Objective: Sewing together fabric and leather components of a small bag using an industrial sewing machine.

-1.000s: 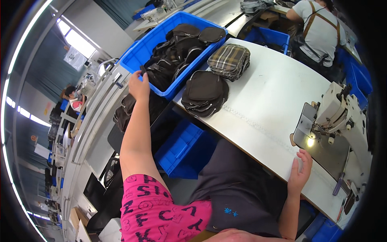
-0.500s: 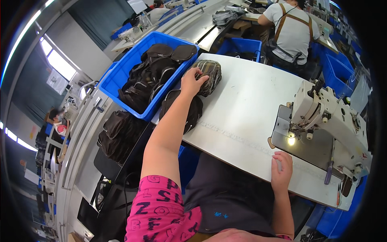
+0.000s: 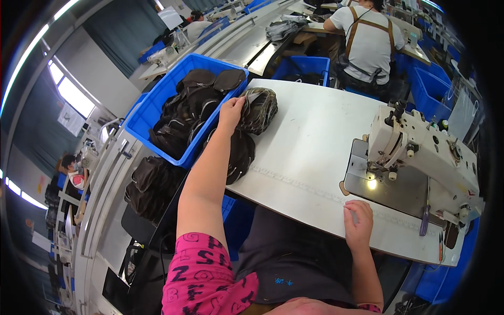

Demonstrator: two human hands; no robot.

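At the table's far left end, my left hand (image 3: 231,112) is closed with thumb and fingers pinching the near edge of the top piece in a stack of brown plaid fabric pieces (image 3: 264,111). A lighter grey underside shows where that edge is raised. Nearer to me, partly behind my left forearm, a pile of dark zippered pouches (image 3: 241,156) lies on the table. My right hand (image 3: 359,226) rests at the table's front edge, fingers loosely bent and apart with nothing in them. Close to it stands a white sewing machine (image 3: 420,149), its lamp lit.
A blue crate (image 3: 185,161) full of dark pouches adjoins the white table (image 3: 310,136) on the left. More dark pouches (image 3: 152,186) lie below it. A purple-handled screwdriver (image 3: 426,218) lies by the machine. A person in a white shirt (image 3: 367,44) sits beyond, beside another blue crate (image 3: 302,67).
My left hand has shifted from the top of the plaid stack to its left edge and now pinches the top piece there. My right hand stays near the table edge.
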